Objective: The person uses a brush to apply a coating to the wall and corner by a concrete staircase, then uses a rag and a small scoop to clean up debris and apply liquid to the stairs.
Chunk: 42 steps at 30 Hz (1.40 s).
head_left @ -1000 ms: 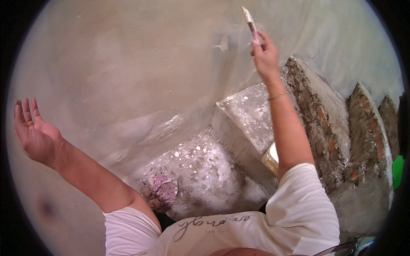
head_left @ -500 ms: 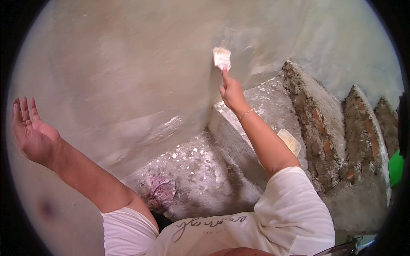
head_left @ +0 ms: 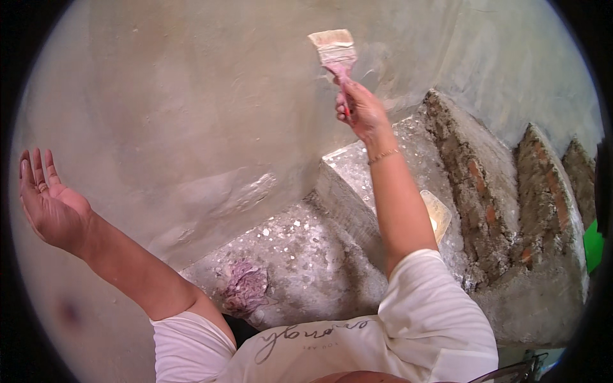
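My right hand (head_left: 363, 110) is closed round the pink handle of a flat paintbrush (head_left: 336, 56). Pale, whitish matter coats its bristles and ferrule, and the bristle end points up and away from me along the plastered wall (head_left: 217, 96). Whether the bristles touch the wall I cannot tell. Far to the left, my left hand (head_left: 56, 207) is held up with its palm showing and fingers stretched, a ring on one of them. Nothing is in it, and it is beside or against the wall.
Rough concrete steps (head_left: 485, 185) with exposed brick climb to the right. A pale plastic container (head_left: 437, 216) sits on a step, partly behind my right forearm. On the step below lies a crumpled purplish cloth (head_left: 246, 287) among white flakes. Something green (head_left: 594, 246) shows at the right edge.
My right hand has turned and shifted slightly right, and the paintbrush has swung higher, so its bristles and pink handle now show. My left hand has hardly moved.
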Tool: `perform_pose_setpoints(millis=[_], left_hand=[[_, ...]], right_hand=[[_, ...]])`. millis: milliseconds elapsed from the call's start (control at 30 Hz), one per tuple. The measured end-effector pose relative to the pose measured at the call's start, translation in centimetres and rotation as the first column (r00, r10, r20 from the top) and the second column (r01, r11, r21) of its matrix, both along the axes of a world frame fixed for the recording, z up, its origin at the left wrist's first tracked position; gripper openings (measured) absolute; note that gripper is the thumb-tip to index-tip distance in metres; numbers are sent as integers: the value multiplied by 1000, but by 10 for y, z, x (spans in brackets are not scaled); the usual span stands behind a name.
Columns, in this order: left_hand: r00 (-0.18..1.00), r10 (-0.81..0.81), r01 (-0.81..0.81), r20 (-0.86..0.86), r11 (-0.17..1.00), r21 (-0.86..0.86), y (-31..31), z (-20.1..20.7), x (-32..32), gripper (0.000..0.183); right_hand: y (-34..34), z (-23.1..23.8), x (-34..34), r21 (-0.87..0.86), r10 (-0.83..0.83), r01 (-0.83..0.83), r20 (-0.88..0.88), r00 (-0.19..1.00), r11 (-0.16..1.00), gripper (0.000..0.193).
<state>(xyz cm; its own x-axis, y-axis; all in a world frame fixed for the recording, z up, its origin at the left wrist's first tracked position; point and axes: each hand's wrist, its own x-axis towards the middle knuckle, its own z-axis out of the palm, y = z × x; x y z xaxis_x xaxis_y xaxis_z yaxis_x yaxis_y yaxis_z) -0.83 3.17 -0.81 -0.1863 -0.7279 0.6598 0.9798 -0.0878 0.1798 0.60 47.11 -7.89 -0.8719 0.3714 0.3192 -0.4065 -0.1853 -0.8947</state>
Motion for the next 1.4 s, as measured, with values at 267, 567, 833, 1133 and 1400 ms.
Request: perform_pose_setpoints(millis=[267, 567, 833, 1133, 1400], left_hand=[[999, 34, -34, 4, 999, 18, -1, 5, 5, 30], [999, 29, -28, -14, 997, 70, -22, 7, 12, 29], [999, 3, -1, -47, 999, 44, -27, 10, 14, 28], [998, -36, 38, -44, 999, 35, -13, 9, 11, 28], [999, 44, -44, -3, 998, -54, -7, 0, 7, 29]], right_hand=[[8, -121, -47, -260, 36, 30, 246, 969, 965, 23], [41, -135, 20, 307, -434, 319, 463, 773, 896, 14], [4, 10, 9, 632, -745, 774, -500, 442, 34, 55], [53, -8, -52, 738, -769, 656, -508, 387, -158, 61], [36, -97, 55, 776, -547, 32, 415, 727, 630, 49]])
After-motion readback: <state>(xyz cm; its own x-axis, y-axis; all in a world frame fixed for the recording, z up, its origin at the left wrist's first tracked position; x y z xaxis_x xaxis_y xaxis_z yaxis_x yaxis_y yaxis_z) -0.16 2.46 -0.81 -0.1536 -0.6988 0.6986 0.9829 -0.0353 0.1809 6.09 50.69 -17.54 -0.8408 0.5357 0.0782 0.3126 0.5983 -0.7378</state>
